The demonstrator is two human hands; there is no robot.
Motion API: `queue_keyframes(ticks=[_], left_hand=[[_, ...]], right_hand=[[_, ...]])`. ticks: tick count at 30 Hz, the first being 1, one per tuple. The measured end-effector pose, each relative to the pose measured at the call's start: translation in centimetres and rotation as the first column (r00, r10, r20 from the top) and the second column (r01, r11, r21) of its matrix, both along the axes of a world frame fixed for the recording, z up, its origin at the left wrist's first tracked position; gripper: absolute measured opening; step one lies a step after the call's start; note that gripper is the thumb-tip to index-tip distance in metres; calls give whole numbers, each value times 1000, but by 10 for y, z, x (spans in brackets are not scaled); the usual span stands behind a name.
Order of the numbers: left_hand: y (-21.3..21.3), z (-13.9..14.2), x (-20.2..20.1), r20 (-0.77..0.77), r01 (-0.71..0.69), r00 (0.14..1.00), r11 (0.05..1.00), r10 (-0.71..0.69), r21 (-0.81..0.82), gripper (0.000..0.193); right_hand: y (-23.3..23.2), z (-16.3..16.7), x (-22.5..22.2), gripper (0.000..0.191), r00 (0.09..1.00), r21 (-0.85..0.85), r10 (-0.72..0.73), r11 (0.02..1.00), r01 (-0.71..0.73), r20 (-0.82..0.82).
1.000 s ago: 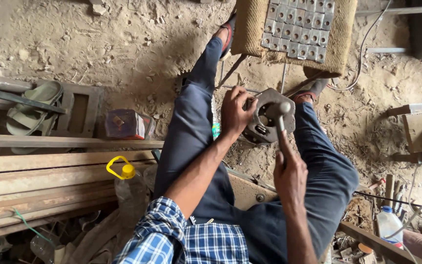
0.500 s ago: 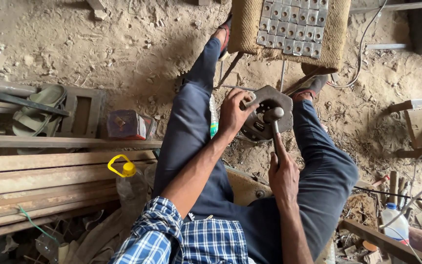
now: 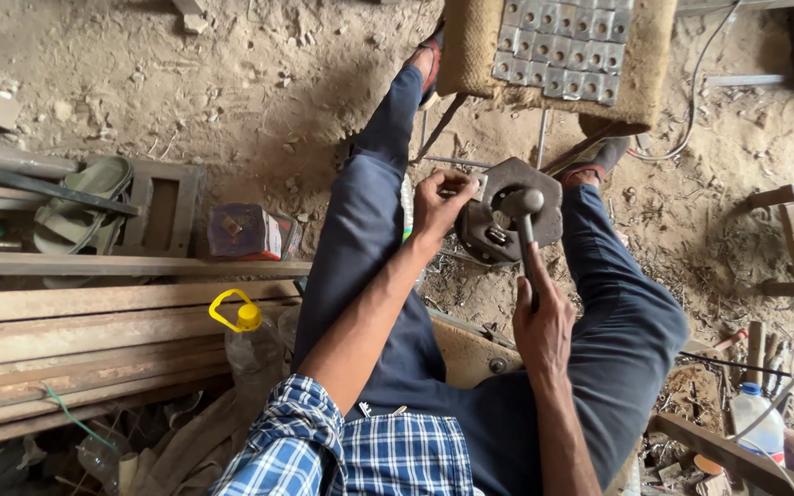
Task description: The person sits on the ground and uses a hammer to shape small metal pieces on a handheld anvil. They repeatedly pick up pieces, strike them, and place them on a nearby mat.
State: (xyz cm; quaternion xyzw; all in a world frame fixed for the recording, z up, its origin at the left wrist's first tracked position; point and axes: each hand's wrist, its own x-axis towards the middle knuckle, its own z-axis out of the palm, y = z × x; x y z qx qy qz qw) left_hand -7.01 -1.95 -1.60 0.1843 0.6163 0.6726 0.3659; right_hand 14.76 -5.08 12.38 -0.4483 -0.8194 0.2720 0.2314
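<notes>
hands: left hand [image 3: 441,204] pinches a small light metal piece [image 3: 476,186] against the upper left edge of a dark metal block; right hand [image 3: 544,323] is wrapped tight around the handle of a hammer [image 3: 527,241].
hammer: head sits over the round opening in the middle of the block, handle running down toward the right hand (whether the head touches metal cannot be told).
dark metal block [image 3: 511,211]: thick, rusty, many-sided, with a hole at its centre; it rests low between the person's knees, above the sandy floor [image 3: 259,101].
progress: the small piece looks placed and held ready at the block; hammering appears to be in hand, with no finished result visible.
nearby: burlap pad bearing a grid of shiny square metal pieces [image 3: 566,44] lies beyond the feet; clear plastic bottle with yellow cap [image 3: 248,338] at left.
</notes>
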Motion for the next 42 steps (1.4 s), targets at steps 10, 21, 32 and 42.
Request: queue_keyframes(ticks=[10,21,32,42], left_hand=[[1,3,-6,-40,-60,998,972,52,-225,45],[-2,13,-7,62,26,998,967,-11,-254,46],[5,-8,-10,281,40,960,996,-16,-81,36],[11,7,1,159,-1,987,1000,0,5,21]], right_hand=[[20,-4,-35,50,998,98,55,994,-55,7],[34,13,-37,53,988,84,98,991,-108,123],[41,11,-35,55,992,158,107,980,-118,72],[20,-13,11,57,997,-138,-74,988,71,-14]])
